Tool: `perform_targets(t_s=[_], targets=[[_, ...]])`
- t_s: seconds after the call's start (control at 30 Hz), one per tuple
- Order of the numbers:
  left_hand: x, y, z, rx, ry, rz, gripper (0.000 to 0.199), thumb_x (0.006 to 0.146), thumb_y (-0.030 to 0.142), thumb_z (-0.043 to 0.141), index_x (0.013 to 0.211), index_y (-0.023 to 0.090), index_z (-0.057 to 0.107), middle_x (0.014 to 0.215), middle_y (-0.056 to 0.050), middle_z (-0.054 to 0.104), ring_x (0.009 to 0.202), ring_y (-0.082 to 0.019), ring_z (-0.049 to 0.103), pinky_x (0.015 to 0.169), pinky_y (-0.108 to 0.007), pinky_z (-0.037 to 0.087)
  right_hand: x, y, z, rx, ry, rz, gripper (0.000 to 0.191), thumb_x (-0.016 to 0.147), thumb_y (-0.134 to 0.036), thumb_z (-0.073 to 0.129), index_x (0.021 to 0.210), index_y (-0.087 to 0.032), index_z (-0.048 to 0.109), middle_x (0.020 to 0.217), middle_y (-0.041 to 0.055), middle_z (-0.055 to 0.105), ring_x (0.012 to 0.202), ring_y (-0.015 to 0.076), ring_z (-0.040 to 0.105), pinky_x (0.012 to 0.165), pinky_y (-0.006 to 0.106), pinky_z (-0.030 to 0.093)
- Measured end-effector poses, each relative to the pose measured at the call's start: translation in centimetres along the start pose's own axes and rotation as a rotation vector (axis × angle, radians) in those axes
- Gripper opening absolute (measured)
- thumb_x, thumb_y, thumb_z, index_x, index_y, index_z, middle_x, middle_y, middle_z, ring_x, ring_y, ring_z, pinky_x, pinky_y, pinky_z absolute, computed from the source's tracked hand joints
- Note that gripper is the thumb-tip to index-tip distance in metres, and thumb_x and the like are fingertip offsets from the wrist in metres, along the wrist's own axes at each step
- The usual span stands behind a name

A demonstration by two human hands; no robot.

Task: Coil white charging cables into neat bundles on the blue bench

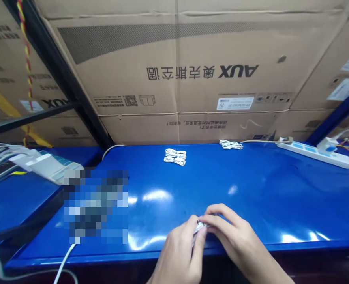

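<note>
Two hands [236,236] meet at bottom center, with one cable bundle [199,227] between them. Two more bundles [175,157] lie stacked at center, and one more [231,144] lies to their right. One power strip [315,154] lies at upper right.

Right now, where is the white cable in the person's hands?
In the head view, the white cable is held between the left hand and right hand, near the front edge of the blue table.
</note>
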State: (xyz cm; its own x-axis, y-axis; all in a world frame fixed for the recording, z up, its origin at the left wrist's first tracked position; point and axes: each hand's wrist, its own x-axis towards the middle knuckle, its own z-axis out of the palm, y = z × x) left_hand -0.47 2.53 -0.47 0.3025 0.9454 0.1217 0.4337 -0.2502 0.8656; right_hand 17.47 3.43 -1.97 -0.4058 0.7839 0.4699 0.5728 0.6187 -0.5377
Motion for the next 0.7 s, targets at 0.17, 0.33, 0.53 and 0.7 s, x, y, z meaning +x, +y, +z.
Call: perform_targets(t_s=[0.17, 0.33, 0.53, 0.7], targets=[[0.2, -1.2, 0.3, 0.245, 0.161, 0.134, 0.019, 0.096, 0.021, 0.053, 0.103, 0.023, 0.071, 0.092, -0.008, 0.072, 0.078, -0.023, 0.069, 0.068, -0.029, 0.048, 0.2, 0.5, 1.9, 0.025, 0.083, 0.046, 0.027, 0.101, -0.013, 0.041, 0.112, -0.024, 0.063, 0.104, 0.0073, 0.065, 0.087, 0.0176, 0.07, 0.072, 0.025, 0.06], [0.1, -2.1, 0.0, 0.204, 0.224, 0.19, 0.017, 0.092, 0.018, 0.062, 0.104, 0.025, 0.073, 0.093, -0.004, 0.077, 0.082, -0.022, 0.073, 0.072, -0.026, 0.052, 0.5, 0.1, 3.0, 0.031, 0.062, 0.14, 0.027, 0.098, -0.009, 0.041, 0.107, -0.022, 0.063, 0.104, 0.0072, 0.065, 0.087, 0.0184, 0.071, 0.07, 0.026, 0.061], [0.4, -2.3, -0.5, 0.078, 0.166, 0.247, 0.014, 0.093, 0.014, 0.063, 0.097, 0.024, 0.073, 0.093, -0.003, 0.076, 0.084, -0.019, 0.073, 0.076, -0.025, 0.055, 0.2, 0.7, 3.5, -0.091, 0.084, 0.084, 0.03, 0.093, -0.003, 0.043, 0.104, -0.022, 0.063, 0.104, 0.0082, 0.066, 0.095, 0.023, 0.067, 0.077, 0.034, 0.06], [0.3, -2.5, -0.2, 0.284, 0.253, 0.342, 0.017, 0.092, 0.016, 0.064, 0.096, 0.026, 0.077, 0.096, -0.007, 0.071, 0.083, -0.02, 0.069, 0.072, -0.028, 0.054, 0.1, 1.3, 3.9, -0.198, 0.031, 0.05, 0.029, 0.088, -0.001, 0.047, 0.102, -0.023, 0.061, 0.103, 0.0086, 0.067, 0.096, 0.0259, 0.063, 0.076, 0.038, 0.055]])
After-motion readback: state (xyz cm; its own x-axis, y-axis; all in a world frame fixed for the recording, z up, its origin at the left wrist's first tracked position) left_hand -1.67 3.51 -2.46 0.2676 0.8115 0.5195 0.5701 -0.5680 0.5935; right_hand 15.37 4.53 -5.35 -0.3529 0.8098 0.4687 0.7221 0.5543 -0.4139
